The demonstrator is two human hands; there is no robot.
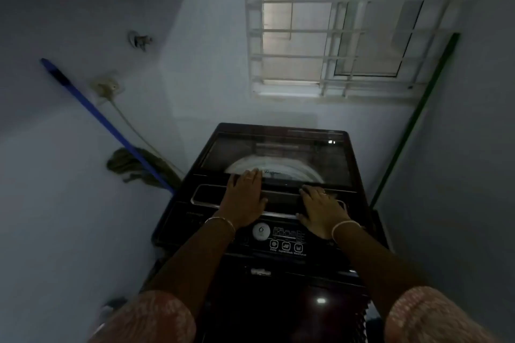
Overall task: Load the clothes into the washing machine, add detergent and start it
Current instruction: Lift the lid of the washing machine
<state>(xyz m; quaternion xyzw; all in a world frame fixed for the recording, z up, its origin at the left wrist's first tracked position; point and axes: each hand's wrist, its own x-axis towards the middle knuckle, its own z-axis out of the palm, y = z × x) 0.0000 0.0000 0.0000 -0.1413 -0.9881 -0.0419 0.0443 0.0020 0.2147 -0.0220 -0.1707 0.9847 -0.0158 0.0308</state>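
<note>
A dark top-loading washing machine [184, 203] stands in front of me in a dim corner. Its glass lid [278, 147] lies flat and shut, and the pale drum rim shows through it. My left hand [245, 198] rests flat on the lid's front edge, fingers straight and reaching onto the glass. My right hand [320, 209] lies flat on the lid's front handle strip, fingers straight. The control panel [287, 239] with a round dial and lit buttons sits just below my wrists. No clothes or detergent are in view.
A blue-handled mop [111, 125] leans on the left wall by a wall socket [107, 88] with a cord. A green pole [412, 125] leans in the right corner. A barred window [328, 22] is above the machine. Walls close in on both sides.
</note>
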